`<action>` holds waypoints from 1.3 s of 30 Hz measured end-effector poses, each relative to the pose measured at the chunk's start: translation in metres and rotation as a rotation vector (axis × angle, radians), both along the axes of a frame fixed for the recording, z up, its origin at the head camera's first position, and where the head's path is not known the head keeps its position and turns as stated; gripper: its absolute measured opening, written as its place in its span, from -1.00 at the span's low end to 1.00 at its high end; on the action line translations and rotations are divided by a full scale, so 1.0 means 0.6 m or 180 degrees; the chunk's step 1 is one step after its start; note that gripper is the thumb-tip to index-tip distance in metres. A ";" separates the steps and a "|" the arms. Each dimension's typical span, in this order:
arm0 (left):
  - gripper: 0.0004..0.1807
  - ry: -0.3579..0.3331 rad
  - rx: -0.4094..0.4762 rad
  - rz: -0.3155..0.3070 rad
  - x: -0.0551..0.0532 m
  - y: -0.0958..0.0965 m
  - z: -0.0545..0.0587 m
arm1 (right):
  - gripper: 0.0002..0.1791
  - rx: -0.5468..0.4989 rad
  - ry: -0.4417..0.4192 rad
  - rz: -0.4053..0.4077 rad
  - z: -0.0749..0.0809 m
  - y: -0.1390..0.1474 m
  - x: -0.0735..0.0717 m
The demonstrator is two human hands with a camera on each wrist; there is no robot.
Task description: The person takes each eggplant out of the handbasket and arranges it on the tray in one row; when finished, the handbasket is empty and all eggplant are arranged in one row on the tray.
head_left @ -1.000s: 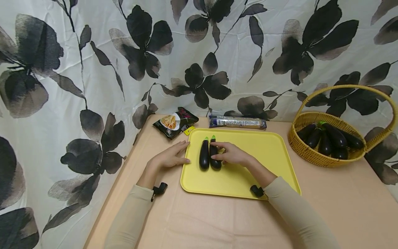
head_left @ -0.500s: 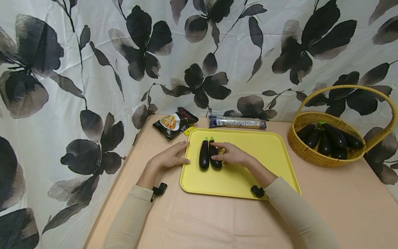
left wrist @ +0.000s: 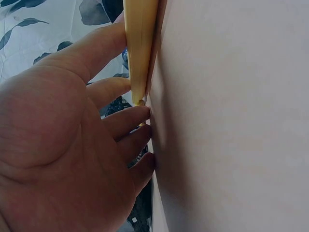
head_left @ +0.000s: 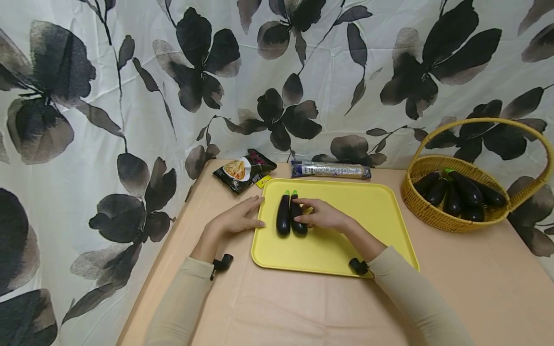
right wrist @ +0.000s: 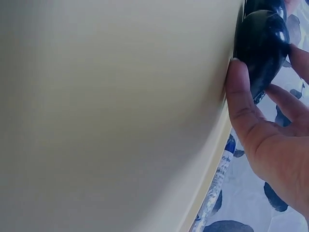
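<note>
Two dark purple eggplants with green stem ends lie side by side, lengthwise, on the left part of a yellow tray (head_left: pixel 355 240). My right hand (head_left: pixel 322 214) holds the right eggplant (head_left: pixel 298 222), its fingers bent about that eggplant's right side and top. In the right wrist view, fingertips press on the glossy eggplant (right wrist: pixel 263 48) close over the tray. The left eggplant (head_left: pixel 283 216) is right beside it. My left hand (head_left: pixel 231 218) rests at the tray's left edge, fingers extended. The left wrist view has its thumb and fingertips against the tray's side (left wrist: pixel 140 48).
A wicker basket (head_left: pixel 446 222) with a tall handle and several eggplants (head_left: pixel 465 187) stands on the right. Behind the tray lie a black snack packet (head_left: pixel 244 170) and a long wrapped package (head_left: pixel 331 169). A floral curtain (head_left: pixel 337 86) hangs behind the table (head_left: pixel 303 307).
The right eggplant has first tilted at its stem end, then slid slightly left, closer to the other eggplant. My right hand stays on it; the left hand has not moved.
</note>
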State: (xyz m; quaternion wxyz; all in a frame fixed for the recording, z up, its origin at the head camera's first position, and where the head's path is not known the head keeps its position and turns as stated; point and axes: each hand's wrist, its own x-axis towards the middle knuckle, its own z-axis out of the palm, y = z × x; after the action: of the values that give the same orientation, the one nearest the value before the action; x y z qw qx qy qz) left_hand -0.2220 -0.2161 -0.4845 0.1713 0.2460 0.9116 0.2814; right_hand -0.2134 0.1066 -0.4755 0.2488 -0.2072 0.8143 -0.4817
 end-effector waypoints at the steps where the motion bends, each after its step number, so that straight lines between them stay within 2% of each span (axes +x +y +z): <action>1: -0.01 0.0000 0.0006 -0.0003 0.000 0.001 0.001 | -0.25 -0.0005 0.0007 -0.0002 -0.001 0.001 0.000; 11: -0.02 0.0024 -0.0008 -0.0011 0.001 0.002 0.003 | -0.24 0.0010 0.0070 -0.0082 -0.001 0.011 0.001; 15: -0.02 0.0001 -0.0012 0.0007 0.001 0.001 0.001 | -0.23 0.0054 0.0152 -0.0122 0.007 0.021 0.004; 17: -0.02 -0.0002 -0.0020 0.0012 0.001 0.001 0.000 | -0.23 0.0122 0.0314 -0.0162 0.016 0.029 0.009; 20: -0.02 0.0001 -0.0018 0.0010 0.000 0.001 0.000 | -0.25 0.0243 0.0733 -0.0261 0.036 0.048 0.019; 24: -0.02 0.0002 0.0000 0.0004 0.000 0.001 0.000 | -0.29 0.0272 0.1252 -0.0540 0.067 0.080 0.034; 30: -0.02 0.0002 0.0009 0.0010 0.002 0.000 0.001 | -0.32 0.0246 0.1664 -0.0905 0.100 0.137 0.058; 33: -0.01 0.0010 -0.0005 0.0016 0.002 0.000 0.001 | -0.34 0.0211 0.1865 -0.1076 0.106 0.165 0.066; 39: -0.02 0.0017 -0.0012 0.0007 0.002 0.000 0.001 | -0.35 0.0220 0.2099 -0.1524 0.116 0.212 0.079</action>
State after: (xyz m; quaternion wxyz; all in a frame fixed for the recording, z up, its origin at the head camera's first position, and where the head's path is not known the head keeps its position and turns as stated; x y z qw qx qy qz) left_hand -0.2210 -0.2161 -0.4838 0.1691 0.2454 0.9128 0.2792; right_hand -0.1658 0.2339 -0.4060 -0.1381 -0.1466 0.8914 -0.4061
